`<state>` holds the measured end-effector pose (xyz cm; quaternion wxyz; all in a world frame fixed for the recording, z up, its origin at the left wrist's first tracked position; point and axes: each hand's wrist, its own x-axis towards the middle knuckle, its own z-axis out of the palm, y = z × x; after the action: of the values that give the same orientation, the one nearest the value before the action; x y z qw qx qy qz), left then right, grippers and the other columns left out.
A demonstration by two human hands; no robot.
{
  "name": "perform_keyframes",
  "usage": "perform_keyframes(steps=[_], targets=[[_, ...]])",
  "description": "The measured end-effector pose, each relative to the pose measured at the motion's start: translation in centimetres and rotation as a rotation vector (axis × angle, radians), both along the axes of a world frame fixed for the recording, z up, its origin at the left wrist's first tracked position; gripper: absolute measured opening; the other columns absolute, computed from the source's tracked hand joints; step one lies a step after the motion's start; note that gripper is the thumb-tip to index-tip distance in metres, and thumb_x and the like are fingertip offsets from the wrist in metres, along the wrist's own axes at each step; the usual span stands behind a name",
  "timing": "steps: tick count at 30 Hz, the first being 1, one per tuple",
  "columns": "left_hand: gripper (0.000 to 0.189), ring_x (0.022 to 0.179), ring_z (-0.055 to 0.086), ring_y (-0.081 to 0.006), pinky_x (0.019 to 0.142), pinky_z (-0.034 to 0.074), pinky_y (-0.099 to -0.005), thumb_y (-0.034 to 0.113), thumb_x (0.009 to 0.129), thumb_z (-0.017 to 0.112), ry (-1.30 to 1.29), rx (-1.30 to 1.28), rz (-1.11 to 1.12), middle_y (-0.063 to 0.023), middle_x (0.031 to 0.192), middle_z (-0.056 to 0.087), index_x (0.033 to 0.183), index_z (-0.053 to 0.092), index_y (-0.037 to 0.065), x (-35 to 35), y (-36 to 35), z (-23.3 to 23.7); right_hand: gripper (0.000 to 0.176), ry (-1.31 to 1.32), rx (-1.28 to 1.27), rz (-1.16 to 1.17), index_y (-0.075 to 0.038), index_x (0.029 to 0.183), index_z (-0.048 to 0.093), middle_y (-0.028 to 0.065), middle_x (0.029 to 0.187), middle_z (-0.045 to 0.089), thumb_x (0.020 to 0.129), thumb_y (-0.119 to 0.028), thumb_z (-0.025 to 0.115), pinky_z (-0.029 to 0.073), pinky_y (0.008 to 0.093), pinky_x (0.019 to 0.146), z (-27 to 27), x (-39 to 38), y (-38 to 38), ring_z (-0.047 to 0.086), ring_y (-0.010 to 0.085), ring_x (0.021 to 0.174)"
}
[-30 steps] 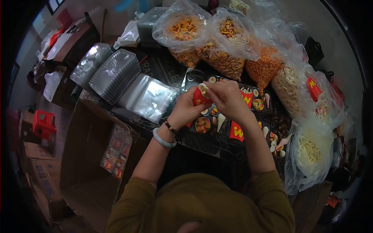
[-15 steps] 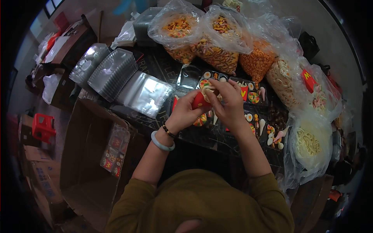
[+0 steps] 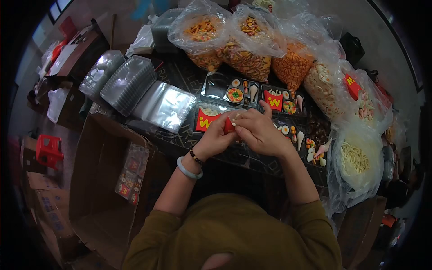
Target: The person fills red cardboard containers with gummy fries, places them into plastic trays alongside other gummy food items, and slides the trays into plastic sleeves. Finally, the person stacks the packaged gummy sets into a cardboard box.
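Note:
My left hand [image 3: 218, 136], with a dark bead bracelet and a pale bangle at the wrist, grips a small red packet [image 3: 229, 125]. Over the packet's top, the bent fingers of my right hand [image 3: 258, 130] pinch small pale pieces. Just left of the packet is a tray with a red fries box [image 3: 207, 121] marked in yellow. Behind my hands, a clear tray [image 3: 214, 88] holds a round pizza piece [image 3: 235, 94], an egg piece and other small pieces. To the right, another tray holds a red box [image 3: 273, 101] and small food shapes.
Bags of small pieces [image 3: 247, 58] line the table's back, and a bag of pale strips [image 3: 354, 159] stands right. Stacked clear trays [image 3: 128, 85] and flat plastic sleeves [image 3: 166, 105] lie left. An open cardboard box [image 3: 103, 180] holds packed sets. A red stool [image 3: 50, 151] stands far left.
Both hands have moved slightly down with the red packet. The right fingers have shifted lower over its top, and the trays behind and left show more fully.

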<state>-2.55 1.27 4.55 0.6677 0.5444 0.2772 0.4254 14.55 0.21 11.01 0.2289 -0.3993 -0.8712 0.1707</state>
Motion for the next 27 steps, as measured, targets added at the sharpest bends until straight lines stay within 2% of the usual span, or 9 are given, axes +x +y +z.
perform_keyframes(steps=[2,5,8,9,12,18,20,24,27], targets=[[0.039,0.087,0.059,-0.0079,0.069,0.049,-0.0211,0.012,0.089,0.061,0.014,-0.097,-0.055,-0.0044,0.104,0.061,0.125,0.047,0.005,-0.3,-0.1,-0.4,0.018,-0.023,-0.110,0.011,-0.008,0.102,0.064,0.0046,0.097,0.060,0.087,-0.012,0.056,0.011,0.0556,0.107,0.3,0.5,-0.3,0.057,0.0216,0.100],[0.035,0.080,0.058,-0.0051,0.062,0.047,-0.0181,0.020,0.092,0.058,-0.069,-0.172,0.009,-0.0034,0.101,0.062,0.123,0.050,0.005,-0.5,-0.3,0.3,0.021,0.233,-0.203,-0.023,-0.007,0.105,0.065,0.0047,0.099,0.061,0.084,-0.006,0.063,0.031,0.0495,0.103,0.1,1.5,-0.8,0.059,0.0198,0.101],[0.031,0.078,0.058,-0.0047,0.058,0.046,-0.0174,0.023,0.093,0.056,-0.055,-0.222,0.124,-0.0024,0.098,0.063,0.118,0.054,0.005,-0.2,-0.3,-0.7,0.026,0.401,0.083,-0.196,-0.006,0.104,0.067,0.0058,0.094,0.062,0.079,-0.002,0.069,0.047,0.0346,0.088,-0.9,2.1,-1.0,0.061,0.0178,0.097],[0.030,0.078,0.058,-0.0045,0.057,0.045,-0.0171,0.023,0.093,0.056,-0.059,-0.212,0.134,-0.0024,0.097,0.063,0.117,0.055,0.005,-0.1,-0.3,-0.7,0.023,0.383,0.147,-0.183,-0.004,0.101,0.067,0.0075,0.089,0.062,0.078,-0.002,0.070,0.050,0.0261,0.074,-1.0,2.3,-0.8,0.061,0.0178,0.090],[0.027,0.079,0.058,-0.0050,0.057,0.046,-0.0173,0.022,0.093,0.057,-0.027,-0.186,0.152,-0.0028,0.096,0.064,0.113,0.057,0.003,0.5,-0.6,-0.5,0.025,0.387,-0.085,-0.217,-0.004,0.102,0.067,0.0072,0.088,0.062,0.077,-0.001,0.071,0.050,0.0272,0.074,-1.0,3.1,-1.2,0.061,0.0170,0.082],[0.032,0.090,0.061,-0.0110,0.076,0.051,-0.0237,0.016,0.090,0.062,0.056,-0.057,0.137,-0.0058,0.102,0.063,0.116,0.055,0.000,1.2,-1.3,0.6,0.029,0.417,-0.023,-0.289,-0.005,0.102,0.066,0.0063,0.087,0.062,0.074,-0.003,0.073,0.048,0.0280,0.068,-1.5,3.0,-0.7,0.061,0.0173,0.078],[0.034,0.094,0.061,-0.0129,0.082,0.051,-0.0261,0.015,0.089,0.063,0.096,-0.021,0.105,-0.0068,0.105,0.062,0.117,0.054,-0.001,1.1,-1.3,0.6,0.027,0.253,0.162,-0.250,-0.006,0.100,0.066,0.0046,0.086,0.062,0.074,-0.004,0.072,0.046,0.0312,0.073,-1.9,3.1,-0.6,0.060,0.0187,0.076],[0.035,0.094,0.059,-0.0119,0.080,0.050,-0.0247,0.017,0.090,0.062,0.108,0.084,0.158,-0.0076,0.105,0.061,0.119,0.052,-0.001,1.5,-0.9,-0.8,0.020,0.035,0.467,-0.205,-0.010,0.092,0.066,0.0012,0.081,0.062,0.074,-0.005,0.071,0.037,0.0388,0.085,-1.3,1.8,-1.2,0.059,0.0206,0.073],[0.034,0.091,0.058,-0.0101,0.077,0.049,-0.0234,0.020,0.092,0.059,0.124,0.099,0.193,-0.0075,0.103,0.061,0.118,0.051,-0.001,1.6,-0.9,-1.0,0.013,0.052,0.414,-0.247,-0.012,0.087,0.065,0.0009,0.076,0.061,0.075,-0.008,0.067,0.030,0.0479,0.094,-1.8,1.1,-1.3,0.060,0.0184,0.076]])
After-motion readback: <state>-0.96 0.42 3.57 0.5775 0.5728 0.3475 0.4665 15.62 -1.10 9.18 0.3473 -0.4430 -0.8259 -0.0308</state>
